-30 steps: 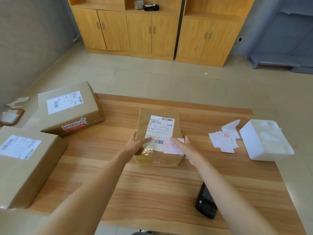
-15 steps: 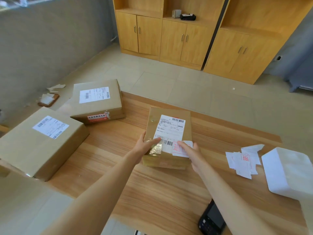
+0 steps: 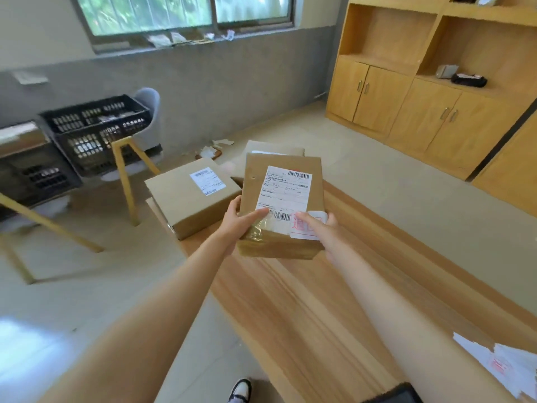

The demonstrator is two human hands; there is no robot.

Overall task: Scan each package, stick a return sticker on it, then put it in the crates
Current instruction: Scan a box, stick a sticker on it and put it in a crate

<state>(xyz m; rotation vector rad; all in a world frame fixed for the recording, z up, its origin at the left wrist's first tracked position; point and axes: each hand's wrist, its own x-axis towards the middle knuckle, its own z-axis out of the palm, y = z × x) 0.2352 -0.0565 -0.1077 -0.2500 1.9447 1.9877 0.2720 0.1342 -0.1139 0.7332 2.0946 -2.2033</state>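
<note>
A small brown cardboard package [image 3: 255, 181] with a white shipping label and a red-printed return sticker [image 3: 306, 228] on its near right corner is lifted above the wooden table [image 3: 305, 309]. My left hand [image 3: 241, 222] grips its near left edge, thumb on top. My right hand [image 3: 319, 228] grips the near right corner, thumb lying over the sticker. Two black crates stand at the far left: one crate [image 3: 93, 132] raised on a chair, another crate [image 3: 37, 175] lower, beside it.
Another labelled package [image 3: 189, 196] lies on the table's left end, and a further package [image 3: 273, 147] shows behind the held one. Loose return stickers [image 3: 499, 365] lie at the lower right. The scanner [image 3: 398, 395] peeks in at the bottom edge. Yellow chair legs [image 3: 125, 175] stand on the floor.
Both hands have lifted the package off the table and carried it left. The view has swung left, bringing the black crates and window into sight.
</note>
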